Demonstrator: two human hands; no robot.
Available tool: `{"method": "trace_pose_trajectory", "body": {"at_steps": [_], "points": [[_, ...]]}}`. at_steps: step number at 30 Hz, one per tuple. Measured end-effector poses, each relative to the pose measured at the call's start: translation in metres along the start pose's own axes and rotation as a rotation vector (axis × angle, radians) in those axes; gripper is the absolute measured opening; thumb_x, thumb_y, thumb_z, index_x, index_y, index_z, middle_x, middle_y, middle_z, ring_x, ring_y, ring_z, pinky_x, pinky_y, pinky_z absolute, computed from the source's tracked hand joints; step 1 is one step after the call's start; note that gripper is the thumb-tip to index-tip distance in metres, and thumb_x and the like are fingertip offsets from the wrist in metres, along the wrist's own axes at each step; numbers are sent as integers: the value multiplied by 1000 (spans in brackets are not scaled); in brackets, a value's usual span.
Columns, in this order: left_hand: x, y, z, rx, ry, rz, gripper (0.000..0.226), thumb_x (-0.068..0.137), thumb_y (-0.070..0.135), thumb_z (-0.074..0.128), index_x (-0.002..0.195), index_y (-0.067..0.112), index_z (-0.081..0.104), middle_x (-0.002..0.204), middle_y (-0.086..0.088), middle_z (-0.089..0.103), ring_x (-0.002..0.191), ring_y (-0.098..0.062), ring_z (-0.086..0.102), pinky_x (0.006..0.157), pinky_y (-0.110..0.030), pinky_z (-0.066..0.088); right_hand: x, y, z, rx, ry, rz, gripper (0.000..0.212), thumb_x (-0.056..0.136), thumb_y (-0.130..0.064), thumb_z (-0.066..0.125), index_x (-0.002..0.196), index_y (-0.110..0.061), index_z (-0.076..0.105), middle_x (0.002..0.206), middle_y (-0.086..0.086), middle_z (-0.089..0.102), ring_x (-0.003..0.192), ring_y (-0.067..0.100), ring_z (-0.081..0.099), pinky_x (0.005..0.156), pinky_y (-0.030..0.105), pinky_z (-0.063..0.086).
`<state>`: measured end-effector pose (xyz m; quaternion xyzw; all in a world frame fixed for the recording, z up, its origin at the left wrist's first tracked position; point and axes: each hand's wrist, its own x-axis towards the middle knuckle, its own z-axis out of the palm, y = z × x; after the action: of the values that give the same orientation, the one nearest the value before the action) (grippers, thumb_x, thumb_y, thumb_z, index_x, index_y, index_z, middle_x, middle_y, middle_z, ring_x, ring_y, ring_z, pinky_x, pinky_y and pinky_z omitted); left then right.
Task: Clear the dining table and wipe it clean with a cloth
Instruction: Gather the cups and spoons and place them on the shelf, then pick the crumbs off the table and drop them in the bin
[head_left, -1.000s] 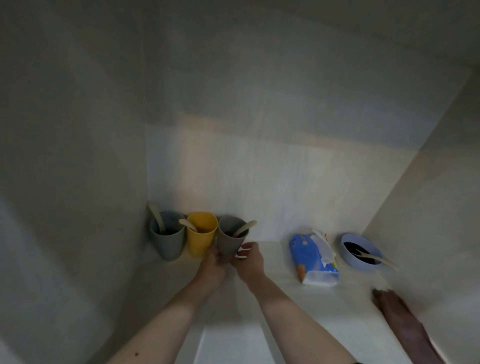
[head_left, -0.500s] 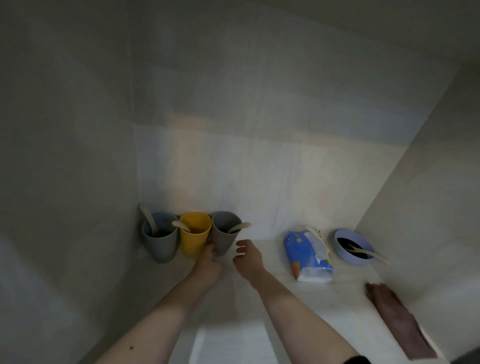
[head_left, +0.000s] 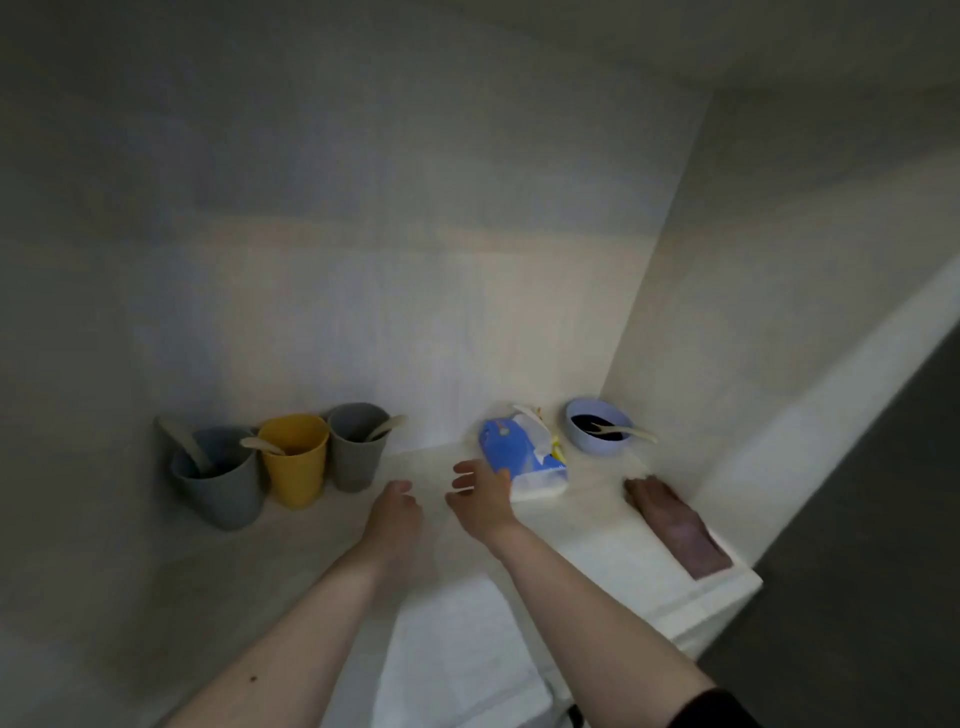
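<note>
Three cups stand in a row against the left wall of a pale shelf recess: a blue-grey cup (head_left: 218, 475), a yellow cup (head_left: 294, 460) and a grey cup (head_left: 357, 445), each with a pale spoon in it. My left hand (head_left: 393, 514) hovers empty a little right of the grey cup, fingers loosely bent. My right hand (head_left: 480, 499) is spread open, its fingertips next to a blue tissue pack (head_left: 522, 454). A folded brown cloth (head_left: 675, 527) lies at the right.
A light blue bowl (head_left: 597, 428) with dark contents and a pale fork sits in the back right corner. The pale shelf (head_left: 447, 623) is boxed in by walls at left, back and right. Its front right edge drops off beside a dark floor.
Both hands have let go of the grey cup and drawn back to the right. The right hand has moved toward the tissue pack. The view has shifted right.
</note>
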<state>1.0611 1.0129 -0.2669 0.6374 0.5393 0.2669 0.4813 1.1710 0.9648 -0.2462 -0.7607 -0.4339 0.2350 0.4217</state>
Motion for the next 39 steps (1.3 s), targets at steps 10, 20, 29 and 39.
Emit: {"method": "trace_pose_trajectory", "body": {"at_steps": [10,20,29,39], "points": [[-80,64,99,-69,-228,138,31,91,0,39,120,1,50,123,-29,55,94,-38,60,76,-42,48,-82,46,-127,77,254,71,35,80,5,58,113,-1,53,88,6,57,74,16,55,60,11,41],[-269,74,208,-10,-537,282,31,89,0,42,118,1,53,110,-22,62,97,-32,60,81,-37,49,-287,125,-250,54,578,293,28,85,-1,59,112,-4,55,76,-5,52,73,10,51,63,7,41],[-453,69,311,19,-891,347,24,90,-1,43,105,7,58,105,-14,65,97,-31,62,80,-37,50,-493,188,-342,10,835,550,26,85,-3,61,110,-7,57,85,-5,56,87,13,56,71,13,44],[-604,97,420,104,-1264,525,17,91,2,44,98,12,56,101,-10,63,94,-28,62,81,-37,52,-637,222,-414,11,1177,794,28,85,-4,57,113,-7,57,88,-2,57,86,14,56,77,21,45]]}}
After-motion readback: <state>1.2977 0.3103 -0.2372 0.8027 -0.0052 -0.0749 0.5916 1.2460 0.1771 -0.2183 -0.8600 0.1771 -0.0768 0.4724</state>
